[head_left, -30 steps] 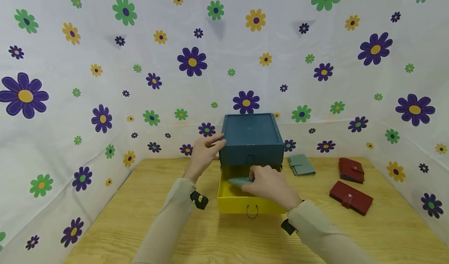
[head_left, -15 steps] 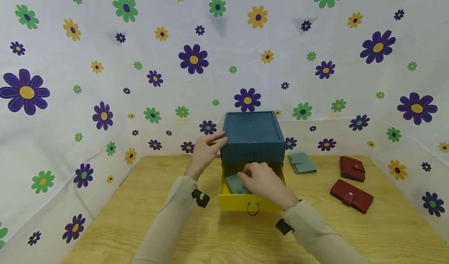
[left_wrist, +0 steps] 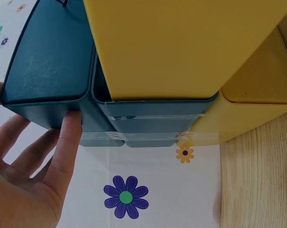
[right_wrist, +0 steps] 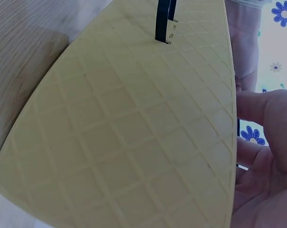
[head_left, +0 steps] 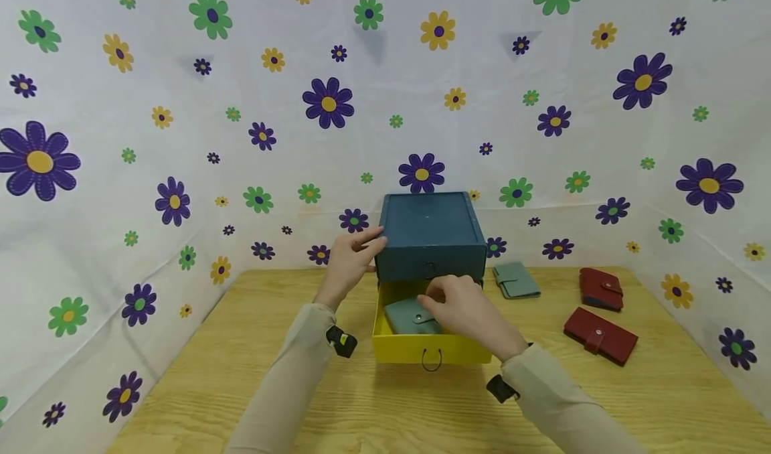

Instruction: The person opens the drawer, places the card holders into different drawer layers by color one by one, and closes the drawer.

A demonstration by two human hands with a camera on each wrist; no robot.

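Observation:
A small grey-green wallet (head_left: pixel 409 315) with a snap strap lies in the pulled-out yellow drawer (head_left: pixel 400 351). My right hand (head_left: pixel 468 310) hovers over the drawer's right side, fingers loosely bent by the wallet's strap end. In the right wrist view, the patterned drawer front (right_wrist: pixel 129 118) hides part of this hand (right_wrist: pixel 276 156). Above the drawer is a dark blue drawer (head_left: pixel 409 264) of the same unit. The fingers of my left hand (head_left: pixel 348 266) rest fairly straight against its left side. In the left wrist view the fingertips of that hand (left_wrist: pixel 27 185) touch the blue casing (left_wrist: pixel 53 57).
Right of the unit, another grey-green wallet (head_left: pixel 517 280) lies on the wooden table (head_left: pixel 301 400). Farther right are a red wallet (head_left: pixel 600 288) and a longer red wallet (head_left: pixel 601 335). A white cloth with flower prints (head_left: pixel 328 104) hangs behind and along the sides.
The grey-green wallet, tilted in my right hand a second ago, now lies lower in the drawer. My right fingers have let go of it. My left hand stays against the blue unit.

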